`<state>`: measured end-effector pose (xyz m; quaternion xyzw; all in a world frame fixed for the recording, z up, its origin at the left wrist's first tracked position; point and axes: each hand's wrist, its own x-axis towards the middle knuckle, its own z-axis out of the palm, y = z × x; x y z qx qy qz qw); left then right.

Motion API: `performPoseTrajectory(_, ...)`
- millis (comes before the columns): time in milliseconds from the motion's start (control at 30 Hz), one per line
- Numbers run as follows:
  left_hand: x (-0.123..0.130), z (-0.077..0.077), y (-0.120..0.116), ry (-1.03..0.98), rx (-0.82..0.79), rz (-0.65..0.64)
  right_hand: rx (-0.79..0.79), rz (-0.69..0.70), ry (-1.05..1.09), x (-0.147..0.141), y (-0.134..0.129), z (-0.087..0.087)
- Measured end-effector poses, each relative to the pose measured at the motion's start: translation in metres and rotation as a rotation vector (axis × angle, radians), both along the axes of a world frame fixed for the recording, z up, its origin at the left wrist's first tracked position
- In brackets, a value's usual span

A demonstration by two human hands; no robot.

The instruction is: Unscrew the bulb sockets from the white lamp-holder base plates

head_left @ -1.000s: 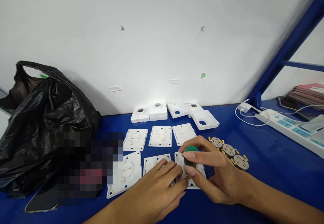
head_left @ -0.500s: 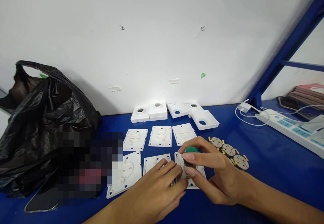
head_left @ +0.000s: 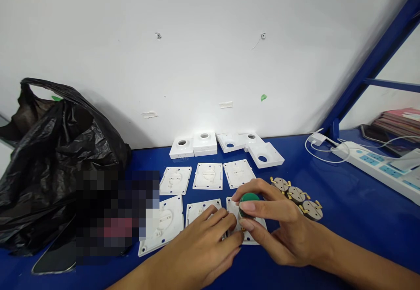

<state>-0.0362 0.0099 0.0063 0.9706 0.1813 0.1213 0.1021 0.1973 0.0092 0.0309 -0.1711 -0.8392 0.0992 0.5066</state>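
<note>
Between the thumb and fingers of my right hand (head_left: 285,224) is a round push button with a green cap (head_left: 250,197). It sits over a square white plastic plate (head_left: 260,228), with a bit of brass showing below. My left hand (head_left: 210,244) rests beside it with curled fingers, their tips near the button's base; whatever they grip is hidden. Partly under that hand lies another white plate (head_left: 197,209). To the right are several round grey-beige discs with brass tabs (head_left: 296,194).
Several white housings with round holes (head_left: 205,145) stand along the wall, more white plates (head_left: 208,176) before them. A black plastic bag (head_left: 65,150) and a dark phone-like slab (head_left: 57,255) are at left. On the right lie a power strip (head_left: 380,163) and stacked papers (head_left: 398,124).
The green-capped button has turned and shifted slightly to the right in my right hand's fingers. My left hand stays in nearly the same place.
</note>
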Motion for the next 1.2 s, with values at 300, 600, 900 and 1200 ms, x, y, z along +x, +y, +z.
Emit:
performPoseTrajectory(300, 0.001, 0.001, -0.001, 0.002, 0.005, 0.002, -0.003, 0.007, 0.007, -0.001, -0.001, 0.001)
performPoseTrajectory(600, 0.001, -0.003, -0.003, -0.012, 0.016, 0.015, 0.029, -0.008, -0.047, 0.0, -0.004, 0.003)
performPoseTrajectory(900, 0.002, -0.003, -0.001, -0.01, -0.022, 0.012, 0.093, -0.013, -0.131, 0.001, -0.005, 0.012)
performPoseTrajectory(1200, 0.002, -0.001, -0.002, -0.066, -0.102, 0.062, 0.089, 0.011, -0.174, -0.001, -0.006, 0.015)
